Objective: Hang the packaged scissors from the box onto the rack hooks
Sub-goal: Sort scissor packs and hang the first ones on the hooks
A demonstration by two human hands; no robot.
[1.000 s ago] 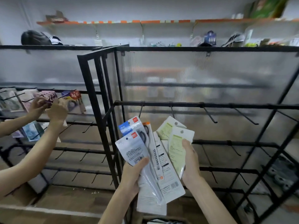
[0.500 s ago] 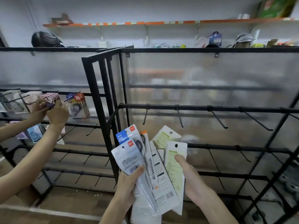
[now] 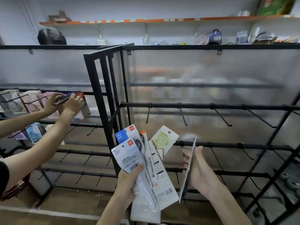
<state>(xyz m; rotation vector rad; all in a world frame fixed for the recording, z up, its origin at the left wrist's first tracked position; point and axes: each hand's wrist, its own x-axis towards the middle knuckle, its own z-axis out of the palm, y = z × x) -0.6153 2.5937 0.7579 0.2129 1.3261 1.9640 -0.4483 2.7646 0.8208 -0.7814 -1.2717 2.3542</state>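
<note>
My left hand grips a fanned stack of scissor packs, white and blue cards with one marked SCISSORS. A single pack is turned edge-on in my right hand, which holds it apart from the stack, to the right. Both hands are in front of the black rack, below its upper bar of bare hooks. More bare hooks run along the lower bars. The box is not in view.
Another person's two hands work at a neighbouring rack on the left, where several packs hang. A black frame post divides the two racks. A translucent ribbed panel backs the rack. An orange wall shelf holds goods above.
My right hand has pulled one green-and-white pack off the stack, moved it right and turned it edge-on. The view has shifted so the rack sits lower and nearer.
</note>
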